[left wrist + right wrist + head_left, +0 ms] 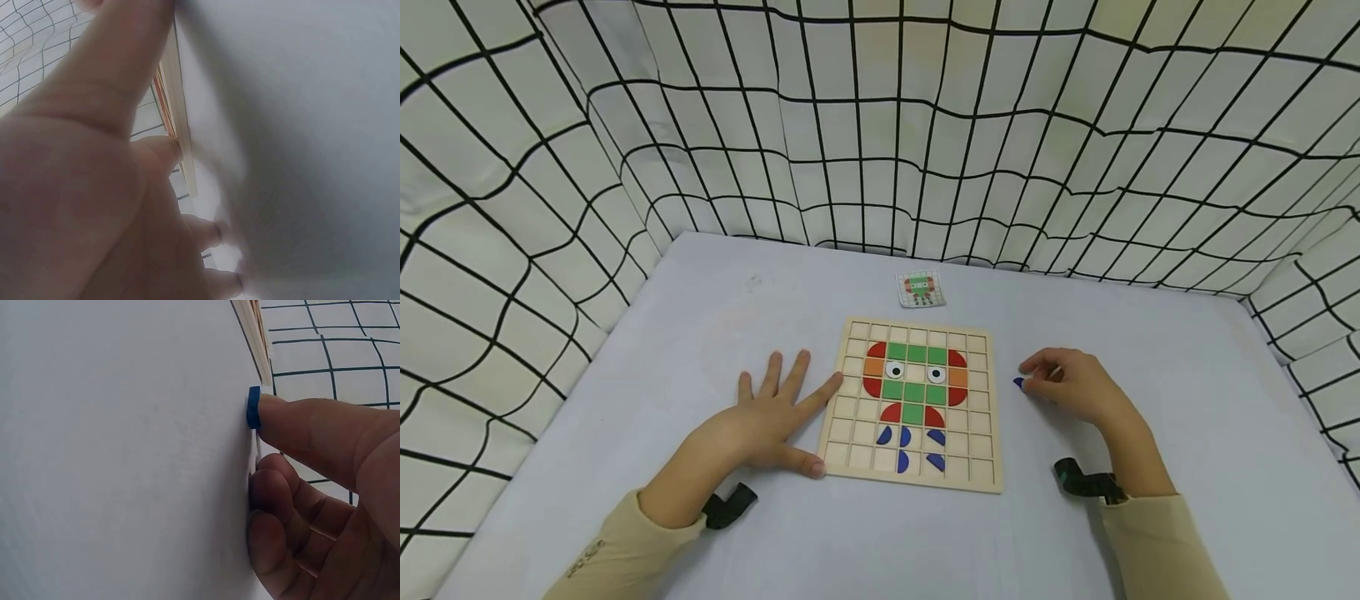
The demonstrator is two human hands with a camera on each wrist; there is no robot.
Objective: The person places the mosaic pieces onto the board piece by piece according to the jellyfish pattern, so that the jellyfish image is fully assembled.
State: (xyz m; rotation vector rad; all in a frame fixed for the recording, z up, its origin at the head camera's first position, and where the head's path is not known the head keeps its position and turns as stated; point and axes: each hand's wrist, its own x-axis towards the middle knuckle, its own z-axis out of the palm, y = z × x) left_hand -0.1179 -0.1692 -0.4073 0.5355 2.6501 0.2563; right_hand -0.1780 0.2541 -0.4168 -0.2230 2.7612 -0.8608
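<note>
A wooden grid board lies on the table, bearing red quarter-round, green and orange square pieces, two eye discs and several blue half-round pieces in its lower cells. My left hand lies with fingers spread at the board's left side, its thumb and index fingertips right at the edge. Right of the board, my right hand holds a blue half-round piece at the tip of the thumb, low over the tabletop. The other fingers of that hand are curled beneath in the right wrist view.
Behind the board lies a small picture card with a similar coloured figure on a grid. White walls with black netting enclose the white table at the back and sides. Black wrist devices sit by both sleeves.
</note>
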